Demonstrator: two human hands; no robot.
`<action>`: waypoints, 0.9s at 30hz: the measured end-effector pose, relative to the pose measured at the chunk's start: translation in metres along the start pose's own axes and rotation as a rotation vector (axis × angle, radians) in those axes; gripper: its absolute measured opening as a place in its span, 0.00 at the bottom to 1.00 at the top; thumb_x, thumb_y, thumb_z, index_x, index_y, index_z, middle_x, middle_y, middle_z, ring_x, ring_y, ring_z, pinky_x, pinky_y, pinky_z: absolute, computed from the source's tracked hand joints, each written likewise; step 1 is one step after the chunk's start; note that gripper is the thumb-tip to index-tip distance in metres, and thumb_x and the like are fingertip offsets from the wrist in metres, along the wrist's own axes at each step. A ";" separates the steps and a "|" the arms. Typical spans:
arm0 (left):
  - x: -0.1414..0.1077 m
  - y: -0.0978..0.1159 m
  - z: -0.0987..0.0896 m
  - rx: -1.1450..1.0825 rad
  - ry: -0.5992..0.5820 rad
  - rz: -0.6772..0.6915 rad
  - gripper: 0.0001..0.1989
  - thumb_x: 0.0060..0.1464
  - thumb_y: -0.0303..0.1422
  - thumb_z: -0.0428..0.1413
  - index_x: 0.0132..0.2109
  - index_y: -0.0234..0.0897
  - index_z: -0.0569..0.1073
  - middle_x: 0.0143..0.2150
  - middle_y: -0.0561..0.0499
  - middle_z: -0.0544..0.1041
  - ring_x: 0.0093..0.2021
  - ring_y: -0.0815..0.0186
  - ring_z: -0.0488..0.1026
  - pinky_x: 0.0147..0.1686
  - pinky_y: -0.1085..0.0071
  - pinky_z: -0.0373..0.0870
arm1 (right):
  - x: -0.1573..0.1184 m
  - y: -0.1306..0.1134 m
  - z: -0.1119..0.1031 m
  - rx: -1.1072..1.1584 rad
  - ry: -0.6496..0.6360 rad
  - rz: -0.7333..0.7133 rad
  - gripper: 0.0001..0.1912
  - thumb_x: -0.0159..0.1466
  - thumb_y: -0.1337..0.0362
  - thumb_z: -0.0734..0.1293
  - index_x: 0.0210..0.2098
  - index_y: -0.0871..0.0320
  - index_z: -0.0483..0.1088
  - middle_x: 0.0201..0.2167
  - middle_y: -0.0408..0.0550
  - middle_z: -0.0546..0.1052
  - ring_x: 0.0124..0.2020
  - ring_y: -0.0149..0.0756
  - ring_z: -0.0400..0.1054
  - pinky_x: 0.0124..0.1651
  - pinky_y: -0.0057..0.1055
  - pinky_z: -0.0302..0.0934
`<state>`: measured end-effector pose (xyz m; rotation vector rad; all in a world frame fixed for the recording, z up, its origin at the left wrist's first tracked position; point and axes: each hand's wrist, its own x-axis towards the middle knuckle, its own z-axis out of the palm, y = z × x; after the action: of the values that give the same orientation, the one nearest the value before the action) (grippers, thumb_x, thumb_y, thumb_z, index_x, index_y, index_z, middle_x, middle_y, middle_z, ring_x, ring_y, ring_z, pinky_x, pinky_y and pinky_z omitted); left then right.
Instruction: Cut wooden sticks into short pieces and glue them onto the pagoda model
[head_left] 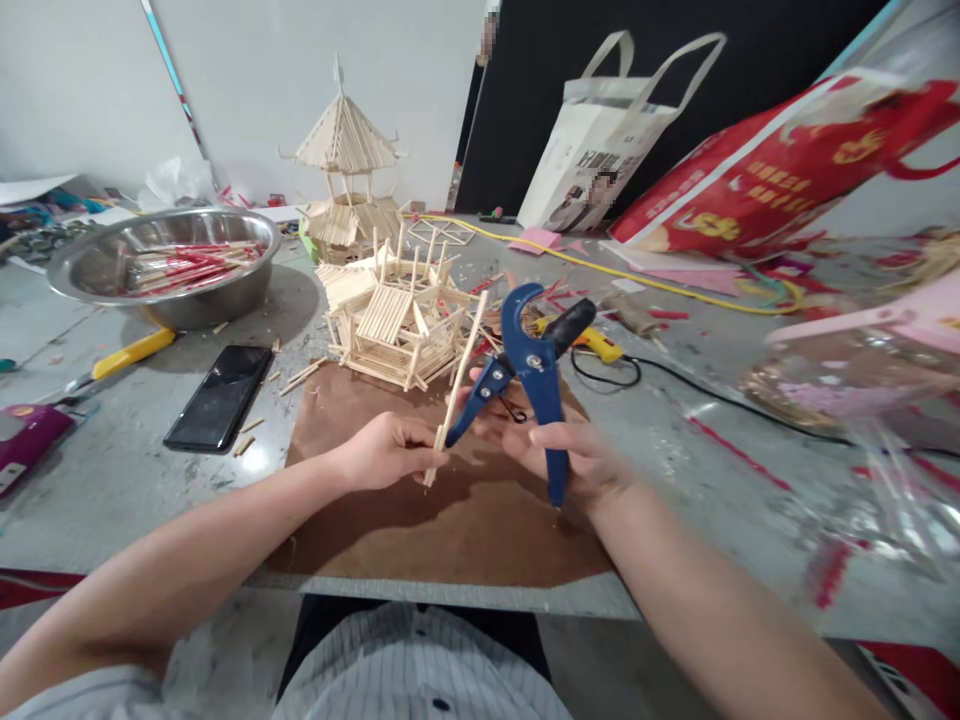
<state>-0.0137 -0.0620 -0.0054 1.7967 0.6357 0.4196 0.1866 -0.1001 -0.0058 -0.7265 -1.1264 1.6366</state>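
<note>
My left hand (390, 450) pinches some thin wooden sticks (466, 360), one long and tilted up, with short pieces beside its lower end. My right hand (574, 455) is wrapped round the handles of a blue pipe cutter (534, 362), whose jaws point up and stand apart. One blue handle comes close to the sticks; whether they touch I cannot tell. Just behind the hands stands a partly built stick model (401, 325) with upright posts and slatted roof panels. Under both hands lies a brown board (457, 530).
A finished-looking stick pagoda (345, 150) stands at the back. On the left are a steel bowl (255, 270) of wrapped sticks, a phone (217, 398) and a yellow-handled knife (133, 355). A yellow glue gun (602, 347) with black cord, bags and a pink-lidded container (862, 360) occupy the right.
</note>
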 end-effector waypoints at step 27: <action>0.005 -0.019 -0.022 -0.202 -0.146 -0.457 0.12 0.37 0.36 0.60 0.24 0.28 0.72 0.18 0.53 0.71 0.18 0.74 0.67 0.22 0.75 0.68 | -0.016 -0.018 0.006 -1.170 -0.133 0.778 0.03 0.44 0.68 0.57 0.21 0.58 0.57 0.18 0.40 0.65 0.21 0.28 0.57 0.23 0.24 0.50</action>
<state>-0.0266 -0.0383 -0.0170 1.4216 0.8418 0.0397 0.1939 -0.1152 0.0122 -2.0090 -2.0823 1.4911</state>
